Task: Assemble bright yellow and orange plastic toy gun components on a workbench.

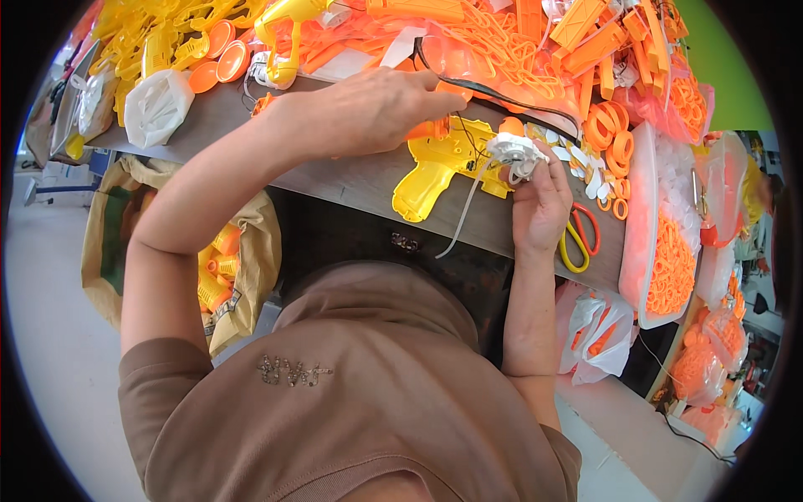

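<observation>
My right hand [542, 205] pinches a white plastic mechanism [516, 156] with an orange tip, from which a pale thin tube [465, 213] hangs past the table edge. Beneath lies a yellow toy gun shell half [422, 188], its grip toward me, with dark thin wires across it. My left hand [376, 109] reaches over from the left, fingers curled above the shell's left end. An orange part [428, 130] shows just under those fingers; whether they hold it is hidden. A black cable [510, 99] loops beyond both hands.
Orange parts and strips [493, 42] heap along the back, yellow shells [159, 50] at far left. Red-and-yellow scissors [577, 238] lie at the right table edge beside a clear bin [640, 276] of orange rings. A brown sack [109, 251] of parts stands below left.
</observation>
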Action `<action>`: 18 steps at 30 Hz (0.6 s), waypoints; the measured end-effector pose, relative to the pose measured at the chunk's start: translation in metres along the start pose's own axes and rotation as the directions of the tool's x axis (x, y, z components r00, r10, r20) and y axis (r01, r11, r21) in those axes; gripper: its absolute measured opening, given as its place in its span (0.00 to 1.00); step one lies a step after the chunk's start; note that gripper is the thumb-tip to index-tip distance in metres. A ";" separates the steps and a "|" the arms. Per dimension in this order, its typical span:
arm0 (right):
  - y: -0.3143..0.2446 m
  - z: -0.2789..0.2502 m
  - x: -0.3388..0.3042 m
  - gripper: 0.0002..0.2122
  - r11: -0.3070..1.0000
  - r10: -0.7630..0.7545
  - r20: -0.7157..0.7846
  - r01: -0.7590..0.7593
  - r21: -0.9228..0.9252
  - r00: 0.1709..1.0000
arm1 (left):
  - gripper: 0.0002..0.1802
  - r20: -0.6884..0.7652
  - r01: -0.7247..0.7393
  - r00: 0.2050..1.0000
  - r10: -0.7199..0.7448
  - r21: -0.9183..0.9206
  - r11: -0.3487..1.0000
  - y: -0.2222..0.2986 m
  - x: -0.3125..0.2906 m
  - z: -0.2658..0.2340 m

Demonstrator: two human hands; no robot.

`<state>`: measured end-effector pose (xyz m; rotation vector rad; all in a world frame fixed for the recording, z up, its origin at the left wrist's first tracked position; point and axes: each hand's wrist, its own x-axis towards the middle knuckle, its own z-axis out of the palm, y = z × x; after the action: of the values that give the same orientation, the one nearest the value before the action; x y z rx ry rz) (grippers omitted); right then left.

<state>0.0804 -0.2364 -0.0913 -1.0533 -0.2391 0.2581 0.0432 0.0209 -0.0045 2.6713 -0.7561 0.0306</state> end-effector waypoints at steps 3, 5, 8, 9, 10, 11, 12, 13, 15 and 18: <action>0.001 0.011 -0.004 0.14 0.968 -0.110 -0.122 0.079 -0.236 0.986 | 0.25 -0.013 0.046 0.999 -0.049 -0.183 0.982 -0.002 -0.010 0.008; 0.003 0.017 -0.007 0.13 0.951 -0.132 -0.142 0.085 -0.298 0.981 | 0.29 -0.063 0.026 0.997 -0.042 -0.236 0.971 -0.006 -0.015 0.020; 0.004 0.022 -0.010 0.11 0.935 -0.153 -0.186 0.081 -0.346 0.971 | 0.34 -0.124 -0.057 0.992 0.021 -0.296 0.953 -0.008 -0.016 0.030; 0.004 0.023 -0.010 0.11 0.941 -0.151 -0.214 0.074 -0.332 0.965 | 0.35 -0.097 0.029 0.993 -0.065 -0.333 0.943 -0.004 -0.015 0.029; 0.004 0.022 -0.011 0.11 0.940 -0.152 -0.217 0.073 -0.332 0.964 | 0.35 -0.068 0.115 0.986 -0.150 -0.366 0.923 0.000 -0.015 0.029; 0.004 0.022 -0.012 0.11 0.937 -0.153 -0.208 0.074 -0.343 0.966 | 0.35 -0.066 0.114 0.987 -0.148 -0.367 0.923 0.001 -0.015 0.030; 0.004 0.021 -0.013 0.12 0.933 -0.154 -0.197 0.077 -0.352 0.968 | 0.35 -0.071 0.156 0.978 -0.195 -0.368 0.917 0.003 -0.016 0.030; 0.004 0.022 -0.013 0.12 0.933 -0.154 -0.197 0.076 -0.352 0.968 | 0.34 -0.076 0.199 0.967 -0.243 -0.370 0.908 0.005 -0.016 0.030; 0.006 0.022 -0.015 0.12 0.938 -0.159 -0.208 0.081 -0.338 0.965 | 0.32 -0.068 0.199 0.967 -0.246 -0.401 0.894 0.012 -0.016 0.024; 0.008 0.020 -0.016 0.12 0.935 -0.177 -0.189 0.105 -0.339 0.966 | 0.27 -0.017 0.213 0.970 -0.244 -0.429 0.878 0.017 -0.012 0.021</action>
<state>0.0581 -0.2219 -0.0898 -1.3770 -0.1619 -0.0318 0.0224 0.0058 -0.0196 2.3049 -0.3644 -0.0909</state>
